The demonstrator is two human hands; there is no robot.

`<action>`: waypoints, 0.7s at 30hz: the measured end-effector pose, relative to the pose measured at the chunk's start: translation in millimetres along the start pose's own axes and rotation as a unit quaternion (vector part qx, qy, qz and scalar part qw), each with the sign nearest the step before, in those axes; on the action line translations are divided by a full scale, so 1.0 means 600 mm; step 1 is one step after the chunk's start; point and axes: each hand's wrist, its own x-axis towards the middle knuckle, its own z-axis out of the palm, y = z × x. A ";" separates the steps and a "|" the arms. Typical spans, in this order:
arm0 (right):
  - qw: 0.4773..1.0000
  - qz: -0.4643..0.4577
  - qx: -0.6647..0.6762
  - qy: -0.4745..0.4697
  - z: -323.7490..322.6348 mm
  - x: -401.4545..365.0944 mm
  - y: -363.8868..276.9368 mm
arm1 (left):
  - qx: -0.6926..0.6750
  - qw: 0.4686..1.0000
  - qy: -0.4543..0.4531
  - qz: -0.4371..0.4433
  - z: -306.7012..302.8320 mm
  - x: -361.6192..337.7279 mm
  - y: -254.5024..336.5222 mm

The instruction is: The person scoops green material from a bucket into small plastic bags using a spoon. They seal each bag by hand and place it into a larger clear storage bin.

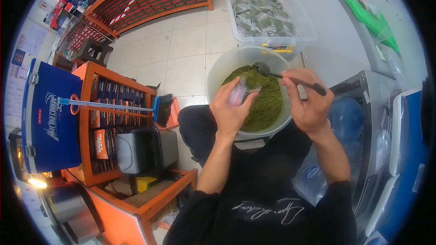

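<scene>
Over a round translucent tub [213, 70] of green crumbly leaf material [268, 109], my left hand [227, 111] pinches a small clear plastic bag [237, 95] with its mouth spread. Some green material shows at the bag's opening. My right hand [309, 102] grips the dark handle of a spoon [297, 80]. The black bowl of that spoon [262, 68] points left, low by the tub's far inner side, just beyond the bag. The tub stands between my knees.
Beyond the tub, a clear plastic bin [309, 31] holds many filled green packets [263, 13]. To the left are an orange shelf [86, 122] with boxes, a grey waste bin [136, 152], a broom [161, 109] and a blue cooler [54, 113]. Large water bottles [346, 120] stand at right.
</scene>
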 end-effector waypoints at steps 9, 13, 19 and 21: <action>0.977 0.100 -0.088 -0.168 0.033 -0.030 0.028 | -0.033 0.995 -0.016 -0.091 0.002 0.002 0.003; 0.983 -0.027 -0.070 -0.165 0.052 -0.056 0.066 | -0.056 0.994 -0.085 -0.049 -0.015 0.005 0.000; 0.946 0.236 0.195 -0.110 0.071 -0.100 0.066 | -0.226 0.936 -0.148 -0.224 -0.046 0.008 0.011; 0.931 0.257 0.240 -0.098 0.080 -0.111 0.068 | -0.239 0.925 -0.144 -0.260 -0.045 0.007 0.010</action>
